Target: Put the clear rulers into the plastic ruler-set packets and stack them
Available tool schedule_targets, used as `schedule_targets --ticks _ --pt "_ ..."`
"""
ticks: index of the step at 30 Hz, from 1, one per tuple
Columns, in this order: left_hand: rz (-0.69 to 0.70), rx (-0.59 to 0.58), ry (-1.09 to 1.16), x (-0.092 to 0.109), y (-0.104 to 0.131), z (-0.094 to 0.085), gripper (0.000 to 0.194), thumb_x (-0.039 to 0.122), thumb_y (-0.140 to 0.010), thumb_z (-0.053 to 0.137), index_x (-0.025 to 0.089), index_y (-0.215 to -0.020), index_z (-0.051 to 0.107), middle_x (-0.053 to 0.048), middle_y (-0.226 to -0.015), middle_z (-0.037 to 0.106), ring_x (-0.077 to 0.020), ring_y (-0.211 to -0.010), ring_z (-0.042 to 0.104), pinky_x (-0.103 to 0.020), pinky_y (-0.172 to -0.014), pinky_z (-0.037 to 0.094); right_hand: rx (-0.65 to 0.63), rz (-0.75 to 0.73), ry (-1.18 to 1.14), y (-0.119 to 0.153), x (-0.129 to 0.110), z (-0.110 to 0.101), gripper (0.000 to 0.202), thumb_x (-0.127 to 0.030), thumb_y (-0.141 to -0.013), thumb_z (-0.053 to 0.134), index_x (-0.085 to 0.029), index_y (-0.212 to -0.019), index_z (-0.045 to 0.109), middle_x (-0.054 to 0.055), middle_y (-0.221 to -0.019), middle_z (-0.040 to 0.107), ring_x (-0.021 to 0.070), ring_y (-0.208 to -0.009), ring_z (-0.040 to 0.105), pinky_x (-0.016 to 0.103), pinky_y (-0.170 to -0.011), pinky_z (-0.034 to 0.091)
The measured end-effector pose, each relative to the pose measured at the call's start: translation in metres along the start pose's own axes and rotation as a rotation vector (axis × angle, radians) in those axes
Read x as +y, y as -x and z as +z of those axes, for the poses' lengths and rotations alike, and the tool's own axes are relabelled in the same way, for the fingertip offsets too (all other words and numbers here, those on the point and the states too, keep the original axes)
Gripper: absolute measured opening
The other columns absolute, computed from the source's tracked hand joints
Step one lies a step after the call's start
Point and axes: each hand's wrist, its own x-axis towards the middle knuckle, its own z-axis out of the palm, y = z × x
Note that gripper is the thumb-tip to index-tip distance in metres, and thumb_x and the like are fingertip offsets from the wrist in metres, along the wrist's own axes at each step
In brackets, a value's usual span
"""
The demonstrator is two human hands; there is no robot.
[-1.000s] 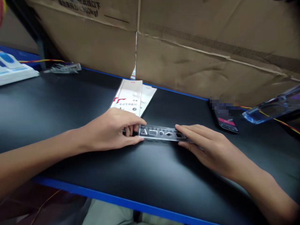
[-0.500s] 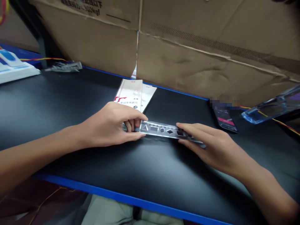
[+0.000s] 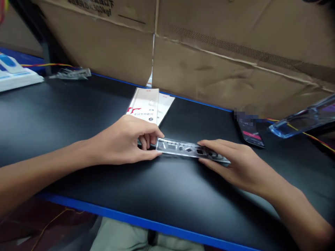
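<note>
A clear plastic ruler [image 3: 180,147] with cut-out shapes along it lies level between my two hands, low over the black tabletop. My left hand [image 3: 128,141] pinches its left end between thumb and fingers. Around the right end, my right hand [image 3: 235,157] is closed, with its fingertips on both long edges. Part of the ruler is hidden behind the fingers at each end. Just beyond my left hand are a white printed packet [image 3: 143,101] with red marks and a second white packet [image 3: 164,104] partly beneath it.
A phone [image 3: 250,130] lies to the right, near a clear plastic bottle [image 3: 300,118]. At the far left sit a white power strip [image 3: 21,78] and some crumpled clear plastic [image 3: 72,74]. Behind the blue-edged table [image 3: 104,209] stands a cardboard wall [image 3: 209,62].
The ruler has tilted slightly and dropped a little in view, so its cut-outs catch the light differently. Both hands keep their grip on it.
</note>
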Motion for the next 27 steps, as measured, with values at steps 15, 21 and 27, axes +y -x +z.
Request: schedule_targets --ticks 15,21,27 --pt "-0.054 0.055 0.069 0.0035 0.0034 0.0075 0.016 0.018 -0.076 0.077 0.017 -0.091 0.072 0.001 -0.071 0.072 -0.0116 -0.053 0.066 -0.021 -0.051 0.056 0.009 -0.058 -0.006 0.0 -0.0009 0.0026 0.038 -0.022 -0.098 0.063 -0.022 -0.136 0.057 0.01 -0.114 0.07 0.0219 -0.092 0.067 0.034 -0.078 0.054" --pt "-0.082 0.041 0.09 0.0017 0.0038 0.0077 0.017 0.019 -0.076 0.077 0.019 -0.093 0.072 0.001 -0.074 0.073 -0.0111 -0.055 0.067 -0.02 -0.052 0.057 0.0 -0.111 0.01 0.001 -0.0009 0.0061 0.044 -0.018 -0.1 0.06 -0.02 -0.143 0.052 0.011 -0.119 0.07 0.0232 -0.098 0.065 0.037 -0.083 0.055" --pt "-0.084 0.022 0.086 0.0025 0.0022 0.0056 0.018 0.022 -0.077 0.078 0.017 -0.094 0.073 0.001 -0.073 0.073 -0.0103 -0.056 0.067 -0.02 -0.058 0.06 0.028 -0.12 0.004 0.0009 0.0 0.0079 0.043 -0.016 -0.1 0.058 -0.017 -0.142 0.053 0.012 -0.12 0.071 0.024 -0.1 0.067 0.037 -0.085 0.056"
